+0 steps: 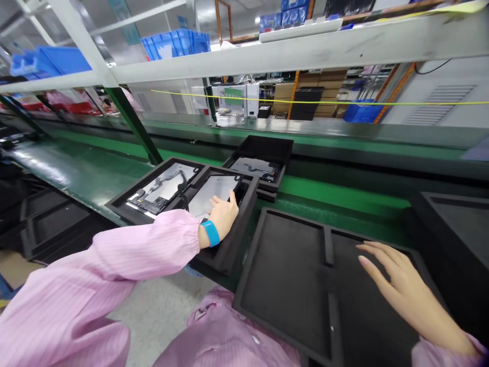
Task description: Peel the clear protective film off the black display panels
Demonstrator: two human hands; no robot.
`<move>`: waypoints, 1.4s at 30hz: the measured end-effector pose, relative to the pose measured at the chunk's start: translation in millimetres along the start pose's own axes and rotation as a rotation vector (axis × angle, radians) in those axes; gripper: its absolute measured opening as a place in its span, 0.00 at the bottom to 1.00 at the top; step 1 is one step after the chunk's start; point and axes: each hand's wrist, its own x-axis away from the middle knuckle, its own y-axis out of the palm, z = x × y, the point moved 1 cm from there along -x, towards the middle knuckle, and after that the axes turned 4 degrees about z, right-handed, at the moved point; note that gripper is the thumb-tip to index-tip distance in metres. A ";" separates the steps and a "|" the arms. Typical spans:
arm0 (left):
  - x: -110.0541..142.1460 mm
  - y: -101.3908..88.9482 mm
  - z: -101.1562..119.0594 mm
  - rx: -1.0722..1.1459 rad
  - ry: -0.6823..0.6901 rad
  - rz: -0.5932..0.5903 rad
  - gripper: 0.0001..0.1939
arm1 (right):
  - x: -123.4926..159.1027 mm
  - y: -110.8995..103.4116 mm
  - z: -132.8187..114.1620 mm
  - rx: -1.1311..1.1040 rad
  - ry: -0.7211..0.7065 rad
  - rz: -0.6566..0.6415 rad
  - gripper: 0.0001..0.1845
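Note:
My left hand [222, 216], with a blue wristband [211, 233] on its wrist, lies over a flat silver panel [204, 196] in the right compartment of a black foam tray [239, 224]. Its fingers are spread, and I see nothing gripped in them. In that tray's left compartment rests a second silver panel [168, 186] with a dark ribbon cable and a circuit strip along its near edge. On the right, my right hand [397, 280] hovers with fingers apart over another black foam tray [288, 275], whose two compartments show bare black foam.
Behind the left tray sits a smaller black tray [284, 153] holding a similar panel [255, 167]. More black trays [462, 224] are stacked at the far right. A green bench [91, 168] runs across, with a white shelf beam [244, 63] above and a green post [133, 125] at left.

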 end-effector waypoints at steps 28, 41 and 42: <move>79.5 -53.7 -138.7 0.772 0.192 0.331 0.05 | -219.4 41.7 -18.1 -0.369 0.211 0.036 0.20; 76.5 38.0 -320.3 0.624 -0.287 0.358 0.12 | -127.8 113.8 -202.4 -0.368 -0.165 -0.149 0.37; 73.1 42.9 -321.8 0.623 -0.350 0.393 0.11 | -118.4 117.9 -215.1 -0.356 -0.185 -0.149 0.38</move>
